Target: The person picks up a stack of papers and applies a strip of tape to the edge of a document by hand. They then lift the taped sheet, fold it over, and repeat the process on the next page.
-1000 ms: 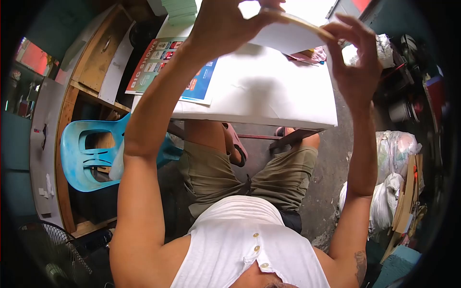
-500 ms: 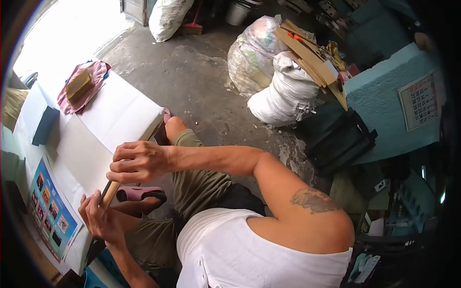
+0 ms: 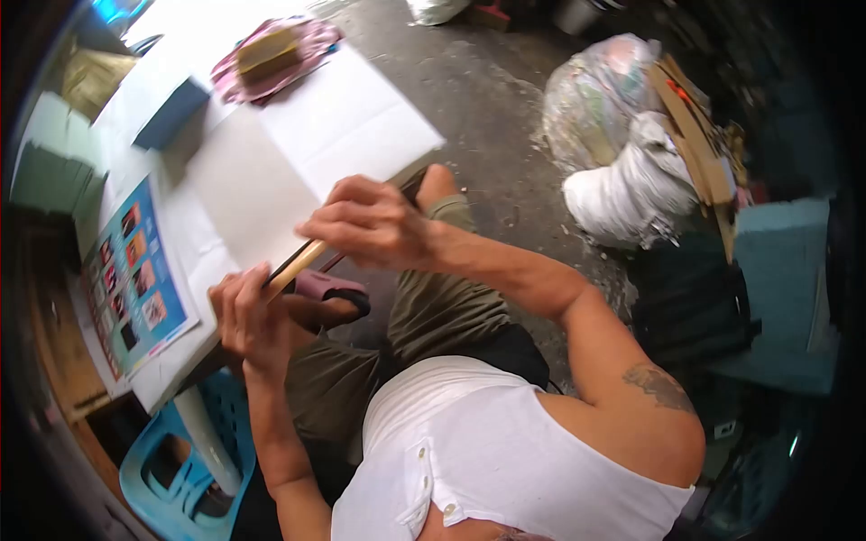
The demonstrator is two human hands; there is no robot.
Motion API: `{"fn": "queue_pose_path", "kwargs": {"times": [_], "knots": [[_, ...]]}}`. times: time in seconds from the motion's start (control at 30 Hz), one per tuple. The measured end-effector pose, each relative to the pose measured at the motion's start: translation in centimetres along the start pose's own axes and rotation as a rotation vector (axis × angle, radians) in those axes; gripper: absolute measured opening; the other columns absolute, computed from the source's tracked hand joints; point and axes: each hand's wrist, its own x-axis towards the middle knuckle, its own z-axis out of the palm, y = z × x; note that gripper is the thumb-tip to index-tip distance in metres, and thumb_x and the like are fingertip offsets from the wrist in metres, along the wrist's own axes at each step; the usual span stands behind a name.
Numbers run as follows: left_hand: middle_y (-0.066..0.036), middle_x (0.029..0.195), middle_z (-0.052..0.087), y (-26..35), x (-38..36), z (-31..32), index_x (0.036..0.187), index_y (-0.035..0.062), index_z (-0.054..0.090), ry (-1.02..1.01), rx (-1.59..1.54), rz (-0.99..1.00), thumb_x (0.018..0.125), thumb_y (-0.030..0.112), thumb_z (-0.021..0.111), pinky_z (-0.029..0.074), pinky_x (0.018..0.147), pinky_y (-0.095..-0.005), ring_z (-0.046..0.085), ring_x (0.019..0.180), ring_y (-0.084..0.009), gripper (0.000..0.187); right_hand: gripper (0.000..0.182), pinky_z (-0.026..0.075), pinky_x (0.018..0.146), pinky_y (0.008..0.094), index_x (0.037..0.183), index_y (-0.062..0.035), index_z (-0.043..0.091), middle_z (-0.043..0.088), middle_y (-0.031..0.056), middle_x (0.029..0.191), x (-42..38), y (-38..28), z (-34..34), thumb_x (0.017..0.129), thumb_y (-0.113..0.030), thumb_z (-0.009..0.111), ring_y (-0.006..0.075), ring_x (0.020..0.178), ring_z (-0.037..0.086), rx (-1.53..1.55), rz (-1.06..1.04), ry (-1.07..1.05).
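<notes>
Both hands hold a narrow tan wooden bar (image 3: 303, 261) with a dark strip along one side, tilted above the table's near edge. My right hand (image 3: 365, 221) is closed around its upper end, knuckles up. Around the lower end, my left hand (image 3: 248, 311) has its fingers wrapped, slightly blurred. Just beyond the bar lies a plain grey-beige board (image 3: 248, 185) on the white-covered table (image 3: 361, 113). Left of my left hand is a printed sheet (image 3: 144, 279) with a blue ground and rows of small pictures.
A yellow-brown block (image 3: 268, 54) rests on a pink cloth (image 3: 236, 79) at the table's far side, near a blue-grey block (image 3: 171, 113). A blue plastic chair (image 3: 149, 464) stands below the table. Stuffed sacks (image 3: 622, 180) and cardboard pieces (image 3: 699, 149) are on the right.
The view has swung left, so the table and hands appear farther right and higher, and more of the blue chair shows. Both hands still grip the bar.
</notes>
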Motion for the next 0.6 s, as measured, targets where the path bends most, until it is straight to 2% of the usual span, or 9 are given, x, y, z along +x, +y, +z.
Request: {"fn": "queue_pose_path", "kwargs": {"times": [0.03, 0.13, 0.2, 0.4, 0.6], "knots": [[-0.012, 0.093, 0.069, 0.1, 0.3, -0.1, 0.107, 0.0027, 0.068, -0.003, 0.014, -0.005, 0.077, -0.005, 0.075, 0.052, 0.079, -0.0438, 0.065, 0.084, -0.0307, 0.033, 0.036, 0.053, 0.069, 0.0335, 0.111, -0.0037, 0.070, 0.069, 0.0051, 0.089, -0.1, 0.0, 0.2, 0.075, -0.003, 0.072, 0.0218, 0.077, 0.062, 0.027, 0.056, -0.003], [-0.009, 0.089, 0.068, -0.5, 0.2, 0.3, 0.105, 0.0028, 0.069, 0.057, -0.043, -0.003, 0.067, -0.007, 0.079, 0.050, 0.069, -0.0361, 0.059, 0.076, -0.0274, 0.040, 0.042, 0.054, 0.064, 0.0320, 0.112, -0.0024, 0.070, 0.073, 0.0068, 0.088, 0.0, 0.2, 0.3, 0.072, 0.005, 0.079, 0.0238, 0.073, 0.062, 0.095, 0.108, 0.012], [-0.007, 0.089, 0.068, -0.7, 0.0, 0.5, 0.105, 0.0042, 0.070, 0.074, -0.080, -0.005, 0.067, -0.005, 0.081, 0.048, 0.066, -0.0349, 0.057, 0.076, -0.0251, 0.040, 0.044, 0.054, 0.063, 0.0314, 0.112, -0.0034, 0.070, 0.073, 0.0059, 0.087, 0.3, 0.1, 0.1, 0.070, 0.006, 0.081, 0.0209, 0.073, 0.062, 0.097, 0.129, -0.009], [-0.004, 0.085, 0.066, -0.6, -0.1, 0.9, 0.104, 0.0062, 0.069, 0.099, -0.054, -0.035, 0.069, 0.000, 0.083, 0.046, 0.062, -0.0318, 0.054, 0.073, -0.0207, 0.039, 0.052, 0.053, 0.063, 0.0297, 0.115, -0.0051, 0.071, 0.071, 0.0034, 0.082, 1.0, 0.2, -0.1, 0.066, 0.009, 0.081, 0.0187, 0.072, 0.062, 0.140, 0.174, -0.052], [-0.002, 0.081, 0.064, -0.2, 0.0, 0.6, 0.104, 0.0091, 0.071, 0.079, -0.075, -0.141, 0.064, -0.003, 0.082, 0.046, 0.062, -0.0315, 0.053, 0.073, -0.0196, 0.043, 0.059, 0.050, 0.065, 0.0273, 0.118, -0.0059, 0.070, 0.071, 0.0008, 0.080, 2.1, 0.3, -1.0, 0.062, 0.010, 0.080, 0.0156, 0.068, 0.059, 0.163, 0.268, -0.156]]}}
